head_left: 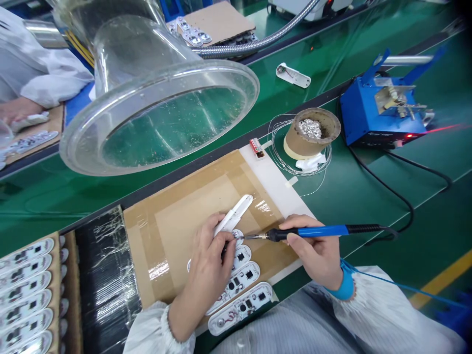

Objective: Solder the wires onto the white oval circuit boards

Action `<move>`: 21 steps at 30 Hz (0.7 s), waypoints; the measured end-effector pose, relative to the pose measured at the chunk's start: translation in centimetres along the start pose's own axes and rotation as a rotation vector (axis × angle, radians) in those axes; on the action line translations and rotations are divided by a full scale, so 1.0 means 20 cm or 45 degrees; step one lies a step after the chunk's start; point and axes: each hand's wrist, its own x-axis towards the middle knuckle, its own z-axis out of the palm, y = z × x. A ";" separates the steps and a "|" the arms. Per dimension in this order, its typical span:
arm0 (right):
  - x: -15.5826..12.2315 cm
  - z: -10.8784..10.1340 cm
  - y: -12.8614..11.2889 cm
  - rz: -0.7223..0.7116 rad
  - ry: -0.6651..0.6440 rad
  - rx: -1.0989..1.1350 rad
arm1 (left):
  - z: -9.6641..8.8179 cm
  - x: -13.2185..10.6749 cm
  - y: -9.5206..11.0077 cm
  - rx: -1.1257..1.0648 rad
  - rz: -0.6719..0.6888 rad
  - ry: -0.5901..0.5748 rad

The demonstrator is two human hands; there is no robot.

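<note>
My right hand (317, 248) grips a soldering iron (324, 230) with a blue and black handle, its tip pointing left at a small white circuit board (239, 237). Close to that tip, my left hand (212, 260) is closed, thumb and forefinger pinched together; what lies between them is mostly hidden. A long white plastic shell (236, 213) sticks out beyond the left fingers, which touch its lower end. Below this hand, more white-cased circuit boards (240, 307) lie side by side, partly covered by the hand. Brown cardboard (177, 231) is underneath.
A clear fume hood (162, 128) hangs over the cardboard. Behind my right hand are a solder wire coil (275, 142), a pot (311, 132) and a blue soldering station (383, 113). Boards in a tray (25, 290) stand left. A co-worker's hand (22, 109) is far left.
</note>
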 end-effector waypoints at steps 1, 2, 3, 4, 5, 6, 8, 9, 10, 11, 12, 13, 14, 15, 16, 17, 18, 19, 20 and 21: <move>0.00 0.00 0.00 -0.002 -0.005 0.001 | 0.00 0.00 0.00 0.001 -0.003 0.000; 0.00 0.00 0.00 0.000 -0.012 0.001 | 0.00 0.00 0.00 0.002 -0.005 -0.001; 0.00 0.00 0.00 0.003 -0.020 0.000 | 0.00 0.00 0.00 0.002 -0.005 0.000; 0.01 0.00 0.00 0.008 -0.027 -0.001 | 0.01 0.00 0.00 0.003 -0.005 -0.001; 0.01 0.01 0.00 0.014 -0.032 -0.001 | 0.01 0.00 -0.01 0.003 -0.003 0.000; 0.01 0.01 0.00 0.018 -0.034 0.001 | 0.01 0.00 -0.01 0.003 -0.002 0.000; 0.01 0.01 0.00 0.019 -0.035 0.008 | 0.01 0.00 -0.01 0.003 -0.002 0.003; 0.01 0.01 0.00 0.017 -0.032 0.010 | 0.01 0.00 -0.01 0.003 -0.003 0.005; 0.01 0.01 0.00 0.017 -0.031 0.012 | 0.01 0.00 -0.01 0.004 -0.005 0.006; 0.00 0.01 0.00 0.016 -0.029 0.013 | 0.01 0.00 -0.01 0.005 -0.007 0.008; 0.00 0.01 0.01 0.016 -0.026 0.009 | 0.01 0.00 -0.01 0.006 -0.010 0.006; 0.00 0.01 0.01 0.015 -0.021 0.002 | 0.01 -0.01 -0.01 0.007 -0.010 0.006; 0.00 0.00 0.01 0.015 -0.017 -0.004 | 0.01 -0.01 -0.01 0.007 -0.011 0.006; 0.00 0.00 0.01 0.015 -0.011 -0.011 | 0.01 0.00 -0.01 0.006 -0.010 0.006; 0.00 0.00 0.01 0.014 -0.007 -0.020 | 0.01 0.00 -0.01 0.006 -0.009 0.005; 0.01 0.00 0.01 0.015 0.001 -0.032 | 0.01 0.00 0.00 0.005 -0.007 0.006; 0.00 -0.01 0.01 0.019 0.011 -0.047 | 0.01 0.00 0.00 0.006 -0.005 0.006; 0.00 -0.01 0.01 0.023 0.026 -0.059 | 0.01 0.00 0.00 0.007 -0.003 0.008; 0.00 -0.01 0.01 0.025 0.041 -0.067 | 0.01 0.00 0.00 0.010 -0.003 0.007; 0.00 -0.02 0.02 0.030 0.058 -0.069 | 0.01 0.00 0.00 0.013 -0.004 0.008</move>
